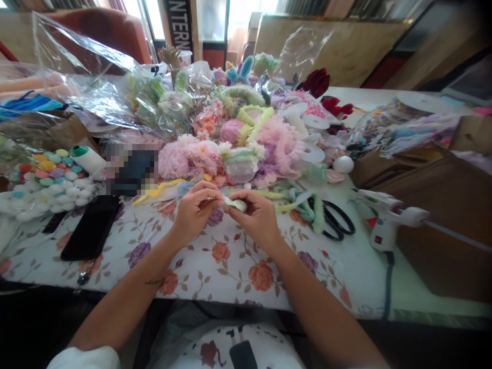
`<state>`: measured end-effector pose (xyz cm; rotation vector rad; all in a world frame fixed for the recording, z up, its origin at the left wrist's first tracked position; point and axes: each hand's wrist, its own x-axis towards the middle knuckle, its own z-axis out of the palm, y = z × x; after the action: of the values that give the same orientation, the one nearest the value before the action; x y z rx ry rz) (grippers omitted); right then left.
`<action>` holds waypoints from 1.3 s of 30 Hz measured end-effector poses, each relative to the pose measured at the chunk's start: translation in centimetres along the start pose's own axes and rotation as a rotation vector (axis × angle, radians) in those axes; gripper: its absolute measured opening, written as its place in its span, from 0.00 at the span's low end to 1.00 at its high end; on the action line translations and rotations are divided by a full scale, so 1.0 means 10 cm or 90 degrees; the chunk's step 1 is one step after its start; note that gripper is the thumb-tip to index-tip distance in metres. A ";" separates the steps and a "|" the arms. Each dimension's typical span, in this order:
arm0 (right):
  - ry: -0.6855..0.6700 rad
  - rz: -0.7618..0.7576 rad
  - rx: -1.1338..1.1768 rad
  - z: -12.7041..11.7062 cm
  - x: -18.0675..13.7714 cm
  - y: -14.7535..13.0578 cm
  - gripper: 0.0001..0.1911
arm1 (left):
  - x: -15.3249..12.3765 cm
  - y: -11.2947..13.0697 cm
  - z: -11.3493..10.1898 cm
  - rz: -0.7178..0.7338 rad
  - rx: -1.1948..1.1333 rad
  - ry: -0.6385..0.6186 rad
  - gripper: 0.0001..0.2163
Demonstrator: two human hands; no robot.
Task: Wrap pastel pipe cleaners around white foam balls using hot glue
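Note:
Between my two hands, over the front middle of the table, is a small pale green and white piece of ribbon or trim (235,204). My left hand (200,207) pinches its left end with thumb and fingers. My right hand (251,212) grips its right side, fingers curled round it. The piece is partly hidden by the fingers. Just beyond the hands lie a yellow strip (163,189) and pale green fluffy strips (307,207). Black-handled scissors (338,220) rest to the right of my right hand, partly under the green strips.
A floral tablecloth (219,271) covers the front. A white glue gun (384,215) stands at right beside a brown cardboard box (442,220). A black phone (91,228) and bagged pompoms (49,179) lie left. Pink fluffy trims (188,159) and plastic-wrapped items pile up behind.

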<state>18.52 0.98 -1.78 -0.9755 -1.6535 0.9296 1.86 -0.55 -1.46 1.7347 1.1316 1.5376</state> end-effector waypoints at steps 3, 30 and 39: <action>0.036 -0.068 -0.051 -0.05 -0.02 0.05 0.07 | 0.00 0.02 0.02 -0.053 -0.047 -0.010 0.06; 0.052 -0.278 -0.165 -0.04 -0.13 0.14 0.10 | -0.01 -0.08 0.01 -0.324 -0.199 0.003 0.11; 0.054 -0.360 -0.237 -0.02 -0.15 0.18 0.13 | -0.08 -0.03 0.06 -0.304 -0.171 -0.142 0.16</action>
<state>19.37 0.35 -3.91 -0.7047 -1.9217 0.2044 2.41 -1.01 -2.23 1.2999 1.0704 1.1144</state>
